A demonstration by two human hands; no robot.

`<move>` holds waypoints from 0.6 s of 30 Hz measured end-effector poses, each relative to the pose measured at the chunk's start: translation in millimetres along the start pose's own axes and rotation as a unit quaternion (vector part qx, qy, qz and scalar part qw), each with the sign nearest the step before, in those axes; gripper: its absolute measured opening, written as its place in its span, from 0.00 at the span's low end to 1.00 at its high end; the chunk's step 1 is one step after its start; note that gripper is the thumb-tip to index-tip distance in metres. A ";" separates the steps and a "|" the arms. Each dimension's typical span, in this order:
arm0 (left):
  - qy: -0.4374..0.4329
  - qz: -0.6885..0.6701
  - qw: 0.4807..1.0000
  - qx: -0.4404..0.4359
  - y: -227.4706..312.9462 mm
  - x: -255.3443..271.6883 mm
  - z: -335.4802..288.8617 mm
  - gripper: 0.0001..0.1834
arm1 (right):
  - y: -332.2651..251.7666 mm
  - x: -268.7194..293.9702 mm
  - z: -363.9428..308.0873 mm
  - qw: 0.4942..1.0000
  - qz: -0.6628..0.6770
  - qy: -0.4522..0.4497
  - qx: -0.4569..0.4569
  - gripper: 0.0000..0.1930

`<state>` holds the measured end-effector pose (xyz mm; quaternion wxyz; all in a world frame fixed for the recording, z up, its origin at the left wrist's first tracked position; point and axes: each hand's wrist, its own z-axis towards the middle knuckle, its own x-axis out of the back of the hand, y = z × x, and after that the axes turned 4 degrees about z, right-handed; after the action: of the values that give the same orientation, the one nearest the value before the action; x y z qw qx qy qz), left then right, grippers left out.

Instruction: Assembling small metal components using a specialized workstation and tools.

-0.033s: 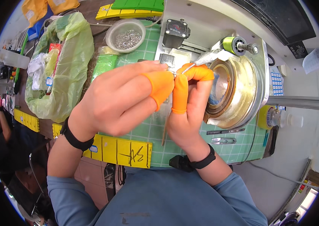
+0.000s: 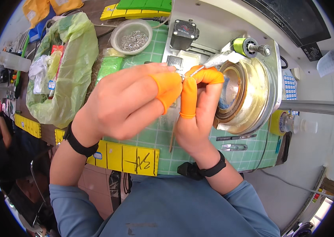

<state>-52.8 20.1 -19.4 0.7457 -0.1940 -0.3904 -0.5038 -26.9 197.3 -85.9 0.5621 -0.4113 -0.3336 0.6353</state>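
My left hand [image 2: 129, 100] wears orange finger cots, and its fingers are closed in a pinch at the middle of the work area. Fingertips hide most of what they hold; only a tiny shiny bit [image 2: 182, 76] shows between the two hands. My right hand [image 2: 198, 98], also in orange finger cots, is closed right beside it, thumb and forefinger pressed together. Across the right fingertips lies the thin metal tip [image 2: 197, 71] of a grey arm that comes from below a spool of yellow-green thread [image 2: 242, 47]. Just behind the left fingertips stands a small dark metal block [image 2: 174, 62].
A white bowl [image 2: 113, 38] of small silver metal pieces stands behind my left hand. A bag-lined container [image 2: 84, 59] is at left. To the right are a large round brass-coloured part [image 2: 259, 96], thread snips [image 2: 234, 147] and a slim dark tool [image 2: 236, 138] on the green mat [image 2: 163, 156].
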 end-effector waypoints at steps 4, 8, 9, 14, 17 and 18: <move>0.112 0.089 0.989 -0.023 -7.1 -24.5 -3.2 0.10 | -2.0 0.5 1.4 1.000 0.009 -0.004 -0.025 0.07; 0.075 0.073 0.994 -0.015 -1.1 -15.9 0.7 0.12 | 0.1 0.5 -2.5 0.997 0.062 0.002 -0.048 0.05; 0.050 0.058 0.997 -0.004 1.5 -13.9 -0.2 0.15 | -2.6 0.0 -4.3 0.997 0.059 0.002 -0.047 0.05; 0.071 0.075 0.995 0.001 6.5 -16.8 -2.4 0.13 | -9.6 2.0 -13.4 0.967 0.195 0.037 -0.161 0.10; 0.077 0.078 0.994 0.003 7.5 -17.6 -6.7 0.13 | -12.5 -0.7 -13.8 0.960 0.226 0.045 -0.160 0.11; 0.078 0.081 0.994 0.004 8.1 -17.7 -8.9 0.13 | -10.7 -2.5 -14.2 0.960 0.226 0.040 -0.160 0.11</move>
<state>-45.4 28.0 -37.9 0.8130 -0.1821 -0.3165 -0.4534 -9.3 195.8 -82.3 0.3439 -0.5854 -0.3068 0.6671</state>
